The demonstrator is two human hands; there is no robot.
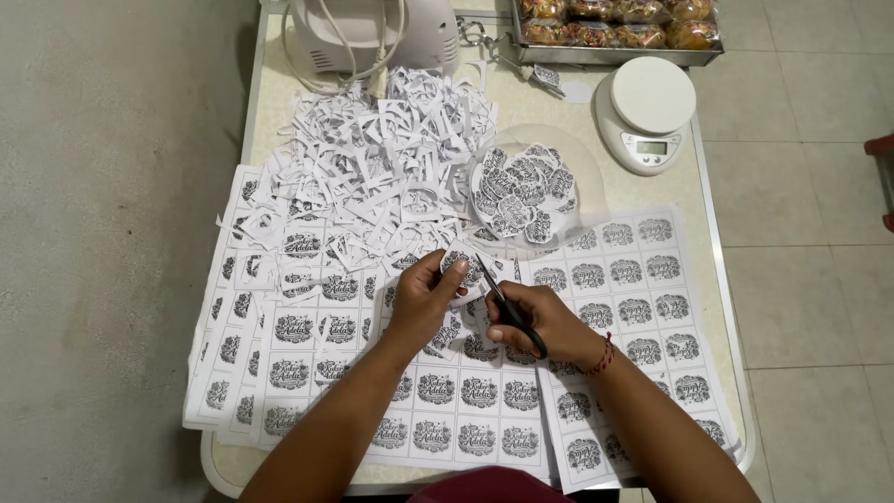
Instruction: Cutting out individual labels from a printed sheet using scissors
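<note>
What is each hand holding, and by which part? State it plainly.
Left hand pinches a small printed paper label by its lower edge; right hand holds black scissors by the handle loops.

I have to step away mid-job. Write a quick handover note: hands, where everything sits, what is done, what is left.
Left hand: pinches a label being trimmed.
Right hand: works the scissors, blades at that label.
Done: cut labels piled on the clear plate; scraps heaped behind.
Left: many uncut sheets spread over the table.
Scale stands at the far right.
</note>
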